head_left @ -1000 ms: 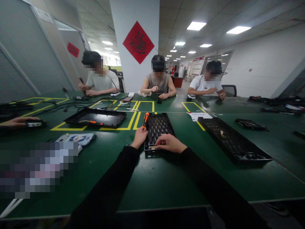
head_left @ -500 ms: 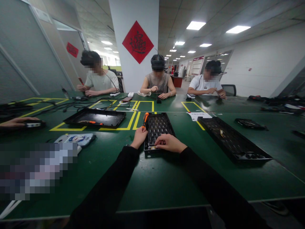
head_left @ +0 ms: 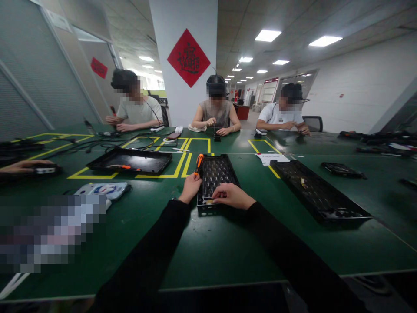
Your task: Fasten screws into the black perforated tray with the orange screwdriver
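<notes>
Directly in front of me lies a black rectangular casing (head_left: 220,168), its inside lined with rows of small shiny spots. My left hand (head_left: 190,189) is closed at its left side, gripping an orange and black screwdriver (head_left: 199,164) that points up along the casing's edge. At the near end, my right hand (head_left: 233,195) reaches in from the right with fingertips pinched together. A small yellowish part (head_left: 209,201) shows right beside those fingertips, inside the near rim. Whether the fingers hold it or only touch it is hidden.
A larger black casing (head_left: 342,208) lies to the right, another black tray (head_left: 146,161) to the left. A phone-like patterned item (head_left: 104,189) sits near left. Another person's hand (head_left: 22,166) rests at far left. Three people sit opposite. Cables (head_left: 78,147) cross the left side.
Both hands and the screwdriver hold nearly the same place. The yellowish part by my right fingertips looks slightly different; little else has moved.
</notes>
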`<state>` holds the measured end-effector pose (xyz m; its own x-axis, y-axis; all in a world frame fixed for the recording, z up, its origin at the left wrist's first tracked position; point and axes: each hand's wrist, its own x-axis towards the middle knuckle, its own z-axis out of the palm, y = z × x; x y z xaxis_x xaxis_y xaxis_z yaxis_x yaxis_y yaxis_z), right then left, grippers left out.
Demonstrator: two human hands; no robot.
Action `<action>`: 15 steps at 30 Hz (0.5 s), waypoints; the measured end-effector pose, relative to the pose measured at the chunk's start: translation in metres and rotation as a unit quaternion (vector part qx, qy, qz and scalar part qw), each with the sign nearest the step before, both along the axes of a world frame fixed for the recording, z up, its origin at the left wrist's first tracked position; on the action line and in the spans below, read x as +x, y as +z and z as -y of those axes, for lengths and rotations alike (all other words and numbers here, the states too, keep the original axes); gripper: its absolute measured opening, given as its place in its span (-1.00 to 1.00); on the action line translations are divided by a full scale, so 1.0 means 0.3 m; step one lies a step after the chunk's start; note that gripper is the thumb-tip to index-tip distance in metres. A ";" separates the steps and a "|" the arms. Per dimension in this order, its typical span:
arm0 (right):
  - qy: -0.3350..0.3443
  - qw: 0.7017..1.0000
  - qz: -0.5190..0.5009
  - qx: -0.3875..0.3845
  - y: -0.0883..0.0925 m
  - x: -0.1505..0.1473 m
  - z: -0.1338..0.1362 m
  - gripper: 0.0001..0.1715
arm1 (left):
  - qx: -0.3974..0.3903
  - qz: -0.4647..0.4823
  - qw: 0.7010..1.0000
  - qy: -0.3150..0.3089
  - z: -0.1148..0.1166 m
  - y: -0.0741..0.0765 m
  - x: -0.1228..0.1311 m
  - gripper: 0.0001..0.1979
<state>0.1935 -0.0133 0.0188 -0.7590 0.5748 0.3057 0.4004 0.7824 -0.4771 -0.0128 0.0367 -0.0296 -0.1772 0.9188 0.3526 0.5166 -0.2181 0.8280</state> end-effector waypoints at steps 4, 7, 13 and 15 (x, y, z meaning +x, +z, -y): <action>-0.007 1.000 0.006 -0.001 0.002 0.000 0.003 -0.78 | 0.002 0.000 1.000 -0.001 -0.001 -0.001 -0.001 -0.74; -0.011 1.000 0.003 -0.004 -0.001 -0.003 0.002 -0.80 | 0.005 0.005 1.000 -0.005 -0.003 -0.005 -0.003 -0.74; -0.018 0.999 -0.004 -0.028 -0.005 -0.005 0.004 -0.78 | 0.000 0.009 1.000 -0.003 -0.004 -0.006 -0.003 -0.74; -0.020 0.999 -0.006 -0.028 -0.005 -0.004 0.005 -0.78 | -0.004 0.011 1.000 -0.001 -0.002 -0.004 -0.002 -0.74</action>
<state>0.1922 -0.0147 0.0174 -0.7312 0.6215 0.2810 0.4259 0.7378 -0.5236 -0.0134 0.0375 -0.0307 -0.1835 0.9219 0.3411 0.4975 -0.2122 0.8411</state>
